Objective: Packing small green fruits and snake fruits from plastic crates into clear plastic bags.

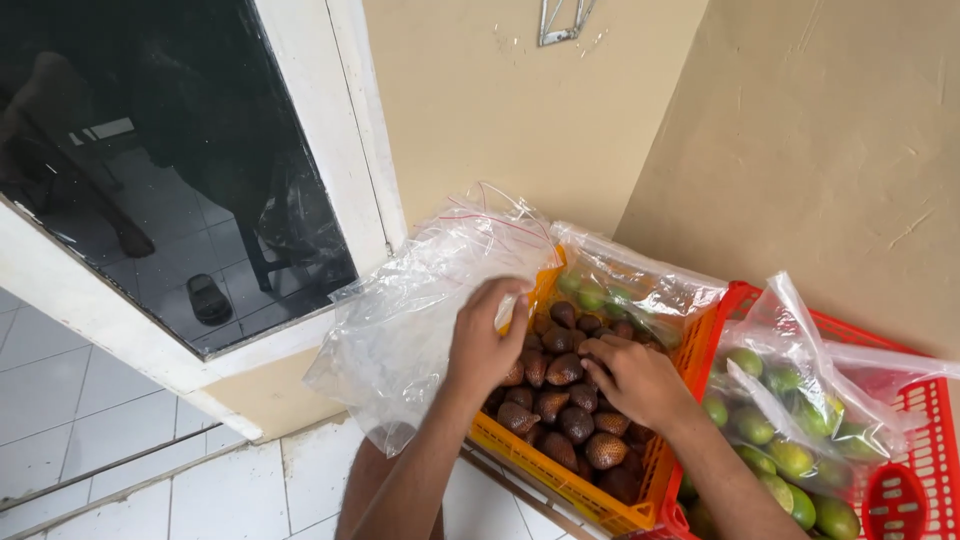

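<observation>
Orange crate (560,480) of brown scaly fruit (565,370): left hand (483,345) pinches the clear liner bag (400,320) back over the crate's left rim, baring the pile; right hand (635,378) curls onto fruit at centre, grasp unclear; red crate (925,400) of green fruit (790,455) right of it

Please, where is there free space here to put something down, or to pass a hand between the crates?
Bare room is the white tiled floor, left of the orange crate and below the window frame. The orange crate is full of brown scaly fruits, with the left hand and right hand in it. The red crate of green fruits appears pressed against it: no gap.
</observation>
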